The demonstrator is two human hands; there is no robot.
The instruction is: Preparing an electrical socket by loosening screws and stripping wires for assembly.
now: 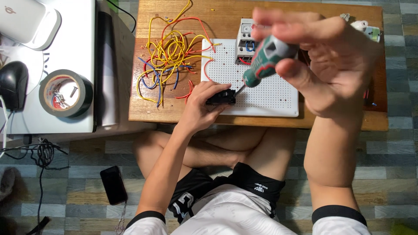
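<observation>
My left hand (201, 105) grips a small black component (220, 97) at the front left edge of a white perforated board (270, 93). My right hand (324, 61) is raised close to the camera and holds a green-handled screwdriver (263, 61). The screwdriver's tip meets the top right of the black component. A grey and white electrical module (244, 41) with red and blue wires stands at the back of the board, partly hidden behind my right hand.
A tangle of yellow, red and blue wires (170, 56) lies left of the board on the low wooden table (183, 111). A roll of black tape (65, 92) holding screws, a black mouse (13, 85) and a white device (26, 19) sit at left. A black phone (113, 185) lies on the floor.
</observation>
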